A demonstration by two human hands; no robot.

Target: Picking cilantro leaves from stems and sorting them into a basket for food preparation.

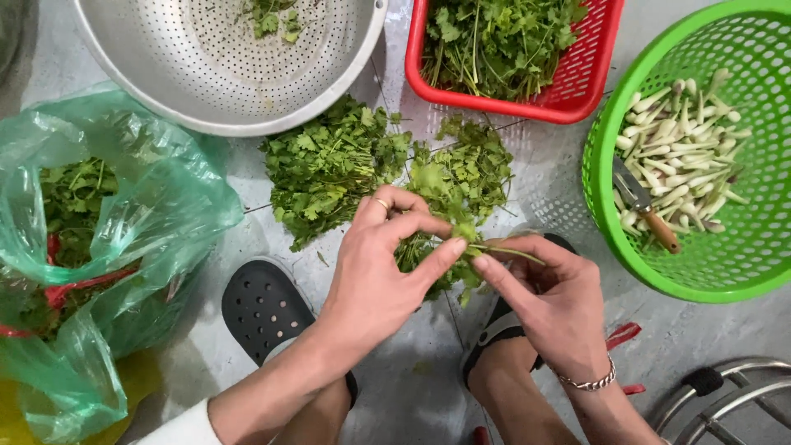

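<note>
Grey concrete floor (412, 387) lay below both hands, left hand (379, 272) and right hand (548, 305) pinching one herb sprig (494, 250) between them, stem pointing rightward, its leaves probably merging with the herb pile (329, 165) beyond.

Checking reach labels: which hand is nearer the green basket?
Right. The right hand sits just left of the green basket rim; the left hand is farther left, beyond the herb sprig.
</note>
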